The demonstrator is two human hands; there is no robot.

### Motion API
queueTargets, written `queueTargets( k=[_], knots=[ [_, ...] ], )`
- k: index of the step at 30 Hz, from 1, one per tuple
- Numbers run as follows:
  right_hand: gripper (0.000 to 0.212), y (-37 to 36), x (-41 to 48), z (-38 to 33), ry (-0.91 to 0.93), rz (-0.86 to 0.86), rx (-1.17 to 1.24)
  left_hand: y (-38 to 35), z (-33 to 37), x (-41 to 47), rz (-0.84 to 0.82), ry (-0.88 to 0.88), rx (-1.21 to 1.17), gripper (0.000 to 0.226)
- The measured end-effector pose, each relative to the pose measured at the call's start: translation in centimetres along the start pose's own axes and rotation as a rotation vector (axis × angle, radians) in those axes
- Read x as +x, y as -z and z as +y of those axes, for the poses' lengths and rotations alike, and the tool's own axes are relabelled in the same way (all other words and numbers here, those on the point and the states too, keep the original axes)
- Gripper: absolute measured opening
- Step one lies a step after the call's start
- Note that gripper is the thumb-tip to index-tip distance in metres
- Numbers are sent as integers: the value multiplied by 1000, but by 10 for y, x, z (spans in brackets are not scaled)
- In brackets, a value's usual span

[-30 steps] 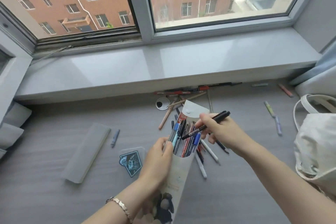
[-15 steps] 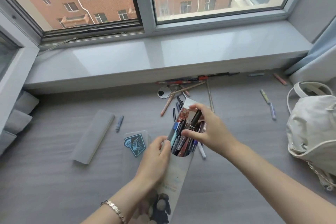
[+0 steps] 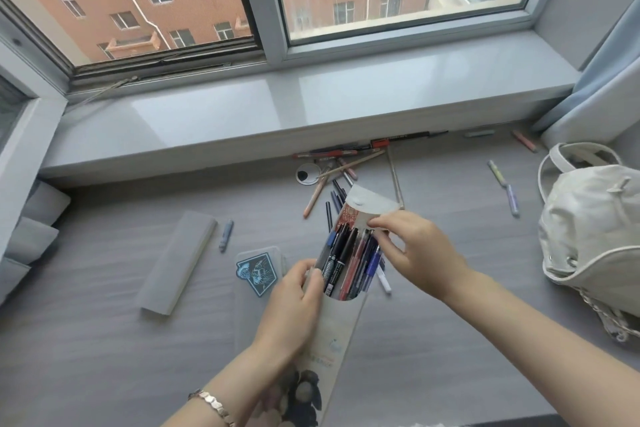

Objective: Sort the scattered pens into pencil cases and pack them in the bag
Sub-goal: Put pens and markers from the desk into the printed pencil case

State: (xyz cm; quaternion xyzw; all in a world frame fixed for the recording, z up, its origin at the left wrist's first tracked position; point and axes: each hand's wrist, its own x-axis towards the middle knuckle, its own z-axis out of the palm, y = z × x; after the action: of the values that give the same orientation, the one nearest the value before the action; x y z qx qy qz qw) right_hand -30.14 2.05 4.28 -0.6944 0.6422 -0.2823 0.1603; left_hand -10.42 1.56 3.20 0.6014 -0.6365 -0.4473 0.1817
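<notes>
Gone from the right hand (image 3: 415,253) since a second ago is the black marker (image 3: 334,260), which now stands among the pens in the pencil case (image 3: 337,326). Off to the right the white bag (image 3: 595,229) slumps well apart, with nothing packed that I can see. The case is tilted upward, the left hand (image 3: 294,305) wrapped round its left edge. The right hand's curled fingers (image 3: 379,230) seem to pinch the edge of the raised flap (image 3: 367,201). Filling this case looks about done, and folding the flap shut could come next. Loose pens (image 3: 341,163) lie under the sill and a blue pen (image 3: 225,236) lies beside the frosted case (image 3: 180,260), so gathering remains.
</notes>
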Motion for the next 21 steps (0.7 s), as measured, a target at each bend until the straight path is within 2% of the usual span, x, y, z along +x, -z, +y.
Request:
queueTargets(
  k=[3,5,7,9,13,16,21],
  knots=[
    [44,-10,2,-13,-95,-91,-122,-3,4,-3,14,-20,24,25],
    [56,-22,2,-23,-142,-59,-235,-5,8,-4,32,-37,26,24],
    [55,-36,3,-28,-191,48,-287,-7,12,-5,54,-35,21,20],
    [53,-45,3,-33,-255,102,-244,-9,13,-6,61,-18,17,24],
    [67,-41,7,-29,-264,0,-79,-8,5,-2,66,13,-11,22],
    [60,-27,10,-17,-213,81,-30,-2,8,4,90,5,-35,20],
    [49,-24,7,-6,-154,69,-271,-1,15,6,104,-68,-18,21]
  ],
)
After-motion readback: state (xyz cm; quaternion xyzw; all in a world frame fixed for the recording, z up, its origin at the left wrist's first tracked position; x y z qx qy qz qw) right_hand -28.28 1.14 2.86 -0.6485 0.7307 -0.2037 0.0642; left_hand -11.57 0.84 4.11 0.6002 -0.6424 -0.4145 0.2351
